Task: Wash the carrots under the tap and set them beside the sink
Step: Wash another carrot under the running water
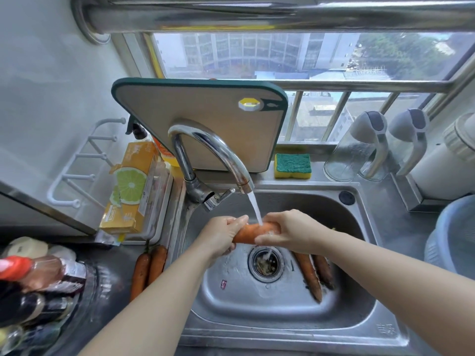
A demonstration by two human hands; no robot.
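Water runs from the chrome tap onto an orange carrot held level over the steel sink. My left hand grips the carrot's left end. My right hand wraps round its right end, fingers curled over the top. Two more carrots lie on the sink floor to the right of the drain. Another two carrots lie side by side on the dark counter left of the sink.
A cutting board leans against the window behind the tap, a sponge beside it. Boxes and bottles crowd the left counter. Clear jugs and a blue basin stand at the right.
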